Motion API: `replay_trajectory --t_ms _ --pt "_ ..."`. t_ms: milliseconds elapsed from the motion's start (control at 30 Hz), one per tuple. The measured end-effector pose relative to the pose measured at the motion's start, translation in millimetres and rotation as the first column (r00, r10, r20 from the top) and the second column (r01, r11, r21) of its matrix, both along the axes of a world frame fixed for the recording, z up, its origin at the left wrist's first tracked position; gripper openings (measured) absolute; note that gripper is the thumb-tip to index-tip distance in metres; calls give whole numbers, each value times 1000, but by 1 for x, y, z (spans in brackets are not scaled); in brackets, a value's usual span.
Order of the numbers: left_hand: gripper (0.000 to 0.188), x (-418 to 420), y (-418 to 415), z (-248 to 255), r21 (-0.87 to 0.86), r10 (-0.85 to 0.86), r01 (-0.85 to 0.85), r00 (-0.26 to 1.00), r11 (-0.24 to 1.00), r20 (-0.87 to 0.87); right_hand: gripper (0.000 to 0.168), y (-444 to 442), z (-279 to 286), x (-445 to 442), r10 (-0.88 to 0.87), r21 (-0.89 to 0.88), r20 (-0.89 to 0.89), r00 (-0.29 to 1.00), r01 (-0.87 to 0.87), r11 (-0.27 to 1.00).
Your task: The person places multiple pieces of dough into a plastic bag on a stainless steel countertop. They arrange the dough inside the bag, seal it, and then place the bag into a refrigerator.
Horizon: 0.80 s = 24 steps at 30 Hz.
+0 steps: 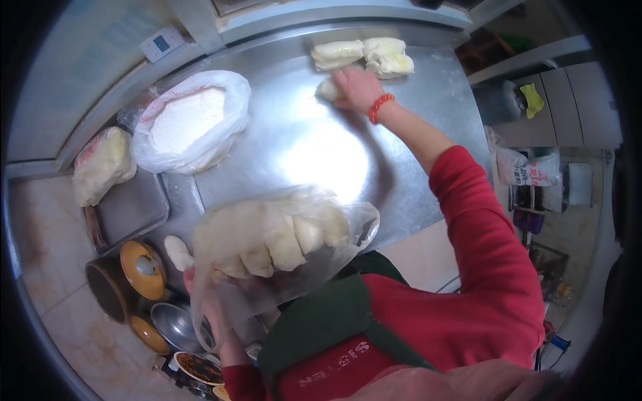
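Note:
Near the back of the steel worktop [281, 105], my right hand [357, 90] has its fingers around a pale dough piece [328, 90], which touches or nearly touches the metal. Just beyond it lie several oiled dough rolls [337, 54], grouped side by side. At the front left, my left hand [200, 290] is partly hidden behind a clear plastic bag [368, 230]. A white dough piece [178, 253] sticks up from its fingers. Several dough pieces [286, 245] fill the bag, and one bag handle loops by my left wrist.
An open bag of white flour [188, 120] stands at the left. Behind it a wrapped bundle [105, 163] rests on a metal tray [133, 205]. Lower left are an orange lid [143, 269], a steel bowl [178, 326] and a dark pot [105, 290]. A small white device [161, 44] sits on the ledge.

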<state>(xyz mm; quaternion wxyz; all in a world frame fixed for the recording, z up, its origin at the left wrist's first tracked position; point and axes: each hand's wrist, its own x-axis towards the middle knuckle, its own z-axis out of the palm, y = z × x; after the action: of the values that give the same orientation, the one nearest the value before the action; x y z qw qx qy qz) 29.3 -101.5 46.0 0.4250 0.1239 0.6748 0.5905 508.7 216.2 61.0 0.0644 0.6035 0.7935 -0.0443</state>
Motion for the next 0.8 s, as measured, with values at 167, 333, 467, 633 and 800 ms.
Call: replay_trajectory --t_ms 167,333,467,633,800 --pt "39 -5 -21 13 15 95 -95 995 995 -30 67 -6 -22 15 128 131 -90 988 -116 985" --pt "51 -13 -8 13 158 -118 116 993 981 3 58 -20 10 11 -325 -356 -512 795 148 923" --pt "51 -6 5 18 163 -132 130 991 978 -4 71 -117 146 -39 -426 -532 -814 395 -210 821" --pt "49 -2 44 -1 216 -324 325 945 921 -40 67 -245 165 -148 -768 -766 -615 176 -366 529" --pt "49 -2 76 -37 187 -598 627 778 756 -194 73 -237 70 -157 -703 -711 -615 358 132 690"
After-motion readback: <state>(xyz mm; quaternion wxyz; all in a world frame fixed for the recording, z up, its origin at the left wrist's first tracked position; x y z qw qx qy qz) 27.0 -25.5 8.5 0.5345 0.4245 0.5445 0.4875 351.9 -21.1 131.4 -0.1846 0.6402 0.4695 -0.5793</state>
